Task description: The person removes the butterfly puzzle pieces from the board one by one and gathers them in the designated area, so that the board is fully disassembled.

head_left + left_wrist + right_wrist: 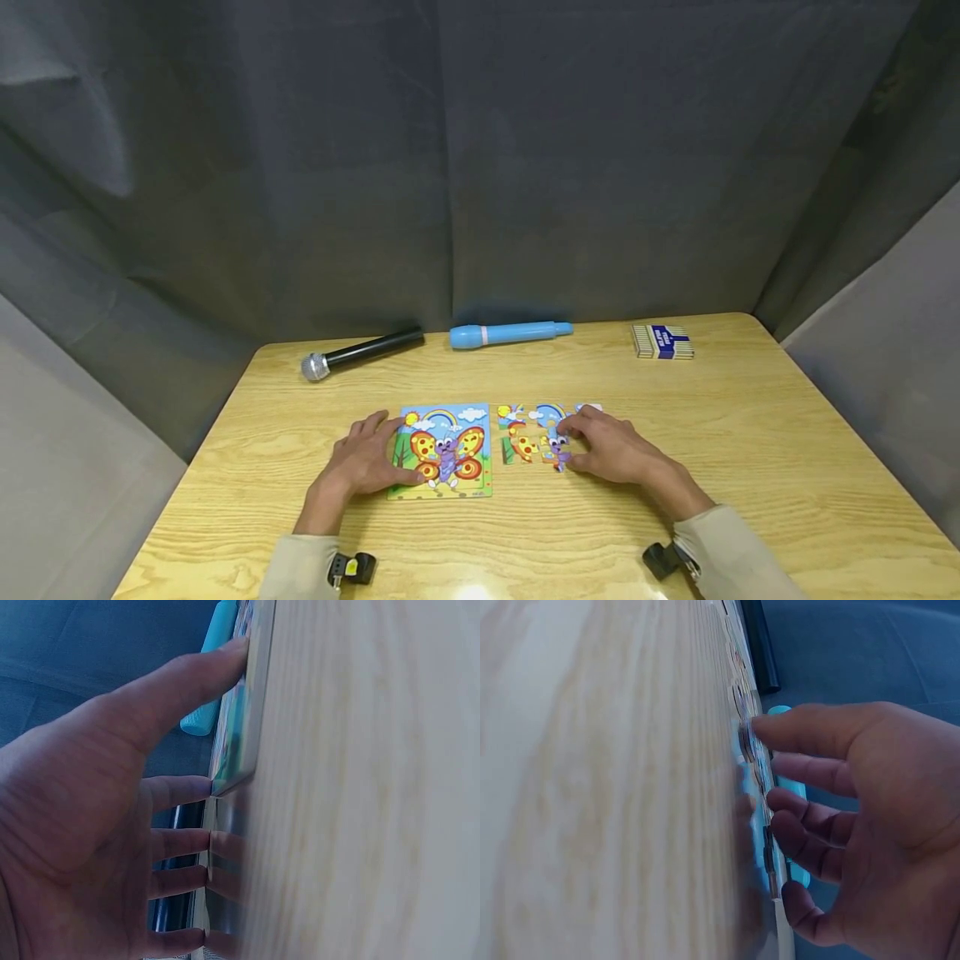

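Observation:
A square picture board point(480, 477) with a butterfly, sun and rainbow lies on the table in the head view. My left hand point(365, 457) rests at its left side, thumb over the lower part and index fingertip near the upper left corner. In the left wrist view that thumb point(206, 671) touches the board's face, and the other fingers are spread straight down to the table. Loose jigsaw pieces point(523, 448) lie right of the board. My right hand point(611, 447) pinches a butterfly-face puzzle piece point(557, 443) between thumb and index finger; its other fingers are curled.
Along the back of the table lie a black microphone point(367, 350) with a silver head, a blue microphone-shaped tube point(513, 333) and a banded bundle of pale sticks point(663, 342). A dark curtain point(450, 167) hangs behind the wooden table point(555, 542).

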Available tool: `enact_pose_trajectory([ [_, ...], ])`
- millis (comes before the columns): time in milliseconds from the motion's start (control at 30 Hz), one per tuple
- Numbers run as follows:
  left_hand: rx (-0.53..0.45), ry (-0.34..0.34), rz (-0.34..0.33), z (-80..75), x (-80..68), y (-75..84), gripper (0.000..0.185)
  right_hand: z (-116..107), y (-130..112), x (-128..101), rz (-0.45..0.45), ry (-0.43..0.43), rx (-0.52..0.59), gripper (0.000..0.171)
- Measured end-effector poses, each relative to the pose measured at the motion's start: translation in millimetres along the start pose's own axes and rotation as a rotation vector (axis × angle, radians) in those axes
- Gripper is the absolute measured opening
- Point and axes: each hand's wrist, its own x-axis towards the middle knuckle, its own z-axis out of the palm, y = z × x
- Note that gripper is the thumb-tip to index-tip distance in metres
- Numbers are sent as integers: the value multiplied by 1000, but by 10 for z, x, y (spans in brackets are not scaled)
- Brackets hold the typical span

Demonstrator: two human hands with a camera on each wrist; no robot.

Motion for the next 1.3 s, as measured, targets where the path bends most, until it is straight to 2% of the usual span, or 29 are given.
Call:
enact_pose_trajectory([
  [400,-4,11,-2,4,-1,-8,102,53,-234,126,-99,55,68,39],
  [833,-4,1,-3,-7,1,-8,102,200,-568,290,-212,100,11,39],
  [1033,-2,7,-2,1,8,-11,102,232,-692,340,-216,79,20,40],
  [1300,-4,3,-3,3,1,-2,102,303,-857,418,-195,42,-33,42],
])
